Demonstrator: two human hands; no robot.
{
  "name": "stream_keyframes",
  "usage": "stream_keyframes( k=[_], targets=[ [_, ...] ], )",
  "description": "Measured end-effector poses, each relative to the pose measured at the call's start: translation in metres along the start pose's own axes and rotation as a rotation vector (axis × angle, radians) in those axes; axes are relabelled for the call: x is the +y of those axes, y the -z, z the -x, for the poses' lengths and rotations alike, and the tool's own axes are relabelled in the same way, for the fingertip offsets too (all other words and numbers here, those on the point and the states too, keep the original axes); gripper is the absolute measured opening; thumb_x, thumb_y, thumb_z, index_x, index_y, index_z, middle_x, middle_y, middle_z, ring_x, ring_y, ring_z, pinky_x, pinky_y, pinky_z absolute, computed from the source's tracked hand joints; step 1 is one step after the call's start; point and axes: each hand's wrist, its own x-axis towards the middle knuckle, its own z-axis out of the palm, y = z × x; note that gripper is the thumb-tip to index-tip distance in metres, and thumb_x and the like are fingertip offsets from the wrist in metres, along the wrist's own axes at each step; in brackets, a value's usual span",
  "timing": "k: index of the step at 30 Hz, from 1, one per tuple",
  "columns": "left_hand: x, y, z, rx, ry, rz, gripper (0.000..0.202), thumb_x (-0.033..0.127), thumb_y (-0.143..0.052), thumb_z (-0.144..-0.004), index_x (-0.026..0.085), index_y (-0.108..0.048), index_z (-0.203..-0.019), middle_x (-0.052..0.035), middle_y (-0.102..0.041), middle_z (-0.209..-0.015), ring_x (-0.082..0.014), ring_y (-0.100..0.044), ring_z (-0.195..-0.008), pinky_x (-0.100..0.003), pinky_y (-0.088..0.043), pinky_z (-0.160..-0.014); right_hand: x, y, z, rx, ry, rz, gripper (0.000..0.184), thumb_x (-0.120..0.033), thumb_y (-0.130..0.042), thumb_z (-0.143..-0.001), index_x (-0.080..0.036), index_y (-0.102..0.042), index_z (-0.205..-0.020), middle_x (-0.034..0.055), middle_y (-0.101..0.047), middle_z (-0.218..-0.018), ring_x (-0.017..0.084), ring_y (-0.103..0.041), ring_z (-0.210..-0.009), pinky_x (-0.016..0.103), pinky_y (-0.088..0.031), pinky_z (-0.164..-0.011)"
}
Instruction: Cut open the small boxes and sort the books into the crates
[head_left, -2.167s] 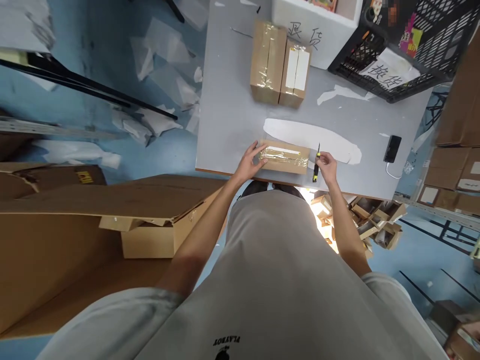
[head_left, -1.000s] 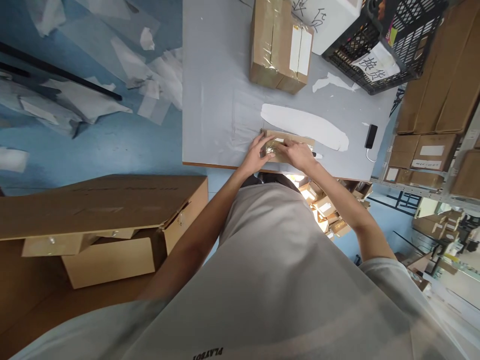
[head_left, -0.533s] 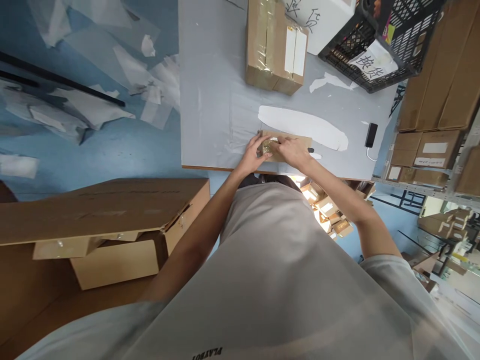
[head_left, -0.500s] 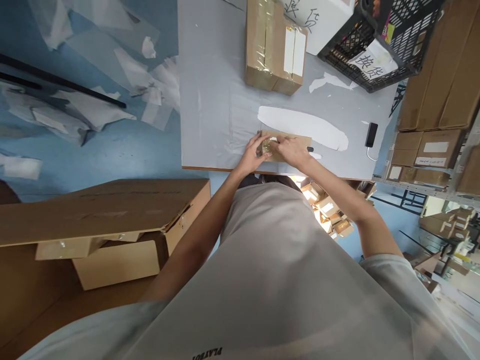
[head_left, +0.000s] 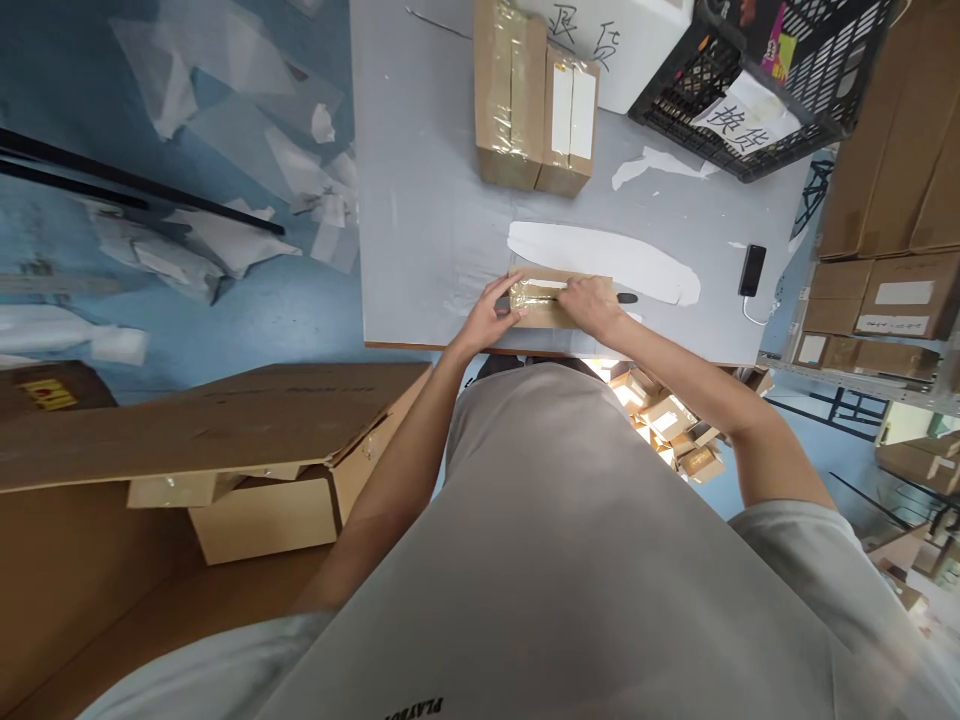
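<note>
A small brown cardboard box, wrapped in shiny clear tape, lies near the front edge of the grey table. My left hand grips its left end, thumb on top and fingers curled round the side. My right hand rests on the box's right half with bent fingers pressed against the taped top. A black-handled knife lies on the table just right of that hand. Nobody is holding it.
A long white paper strip lies behind the box. Two taped cartons, a white foam box and a black crate stand at the back. A phone lies at the right. Cardboard boxes and plastic scraps cover the floor.
My right hand has let go of the knife, which now lies on the table, and moved left onto the box top. My left hand stays on the box's left end.
</note>
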Motion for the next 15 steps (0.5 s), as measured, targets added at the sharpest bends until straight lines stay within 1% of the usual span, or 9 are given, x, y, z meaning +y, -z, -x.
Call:
stream_keyframes(
  k=[2,4,7,9,12,13,15],
  targets=[
    [0.000,0.001,0.000,0.010,0.010,0.004,0.104,0.090,-0.075,-0.091,0.028,-0.056,-0.172,-0.0204,-0.046,-0.180,-0.0422,-0.055,-0.160,-0.052,-0.065,-0.116,0.023,-0.010,0.014,-0.035,-0.048,0.025,0.046,-0.007,-0.043,-0.108,-0.007,-0.082,-0.132,0.0315,-0.079,-0.127,0.042,-0.077,-0.117,0.049,-0.055,-0.092],
    [0.000,0.001,0.000,0.021,0.017,0.012,0.102,0.089,-0.076,-0.090,0.029,-0.057,-0.171,-0.0196,-0.047,-0.180,-0.0406,-0.060,-0.156,-0.052,-0.065,-0.116,0.049,-0.021,0.034,-0.048,-0.075,0.043,0.045,-0.008,-0.044,-0.109,-0.008,-0.080,-0.136,0.0310,-0.078,-0.129,0.040,-0.077,-0.115,0.046,-0.054,-0.090],
    [0.000,0.000,0.002,0.039,0.031,0.037,0.101,0.088,-0.078,-0.090,0.030,-0.058,-0.170,-0.0191,-0.048,-0.180,-0.0394,-0.062,-0.154,-0.052,-0.065,-0.116,0.080,-0.036,0.057,-0.034,-0.104,0.058,0.047,-0.012,-0.044,-0.111,-0.015,-0.077,-0.145,0.0261,-0.078,-0.127,0.034,-0.077,-0.109,0.041,-0.051,-0.086],
    [0.002,-0.001,0.003,0.044,0.047,0.060,0.101,0.087,-0.079,-0.089,0.030,-0.058,-0.170,-0.0191,-0.050,-0.179,-0.0392,-0.061,-0.156,-0.052,-0.066,-0.116,0.091,-0.044,0.064,-0.020,-0.113,0.048,0.049,-0.012,-0.044,-0.111,-0.019,-0.076,-0.147,0.0229,-0.079,-0.126,0.032,-0.076,-0.108,0.039,-0.049,-0.084],
    [0.005,-0.002,0.004,0.046,0.062,0.067,0.102,0.086,-0.080,-0.090,0.028,-0.056,-0.171,-0.0199,-0.052,-0.178,-0.0392,-0.060,-0.157,-0.053,-0.065,-0.117,0.101,-0.054,0.064,0.016,-0.101,-0.002,0.050,-0.010,-0.043,-0.111,-0.023,-0.076,-0.146,0.0203,-0.079,-0.128,0.031,-0.074,-0.108,0.039,-0.048,-0.082],
    [0.006,-0.002,0.004,0.048,0.064,0.058,0.102,0.086,-0.079,-0.090,0.027,-0.056,-0.170,-0.0204,-0.052,-0.178,-0.0393,-0.061,-0.157,-0.054,-0.065,-0.118,0.104,-0.057,0.064,0.031,-0.095,-0.029,0.050,-0.012,-0.042,-0.112,-0.024,-0.077,-0.146,0.0197,-0.079,-0.129,0.032,-0.074,-0.109,0.039,-0.048,-0.082],
    [0.006,-0.001,0.005,0.062,0.076,0.038,0.103,0.087,-0.079,-0.090,0.026,-0.057,-0.169,-0.0214,-0.054,-0.176,-0.0395,-0.062,-0.156,-0.056,-0.063,-0.120,0.113,-0.066,0.068,0.067,-0.083,-0.114,0.047,-0.020,-0.041,-0.116,-0.025,-0.077,-0.146,0.0180,-0.079,-0.130,0.032,-0.074,-0.110,0.039,-0.048,-0.081]
  ],
)
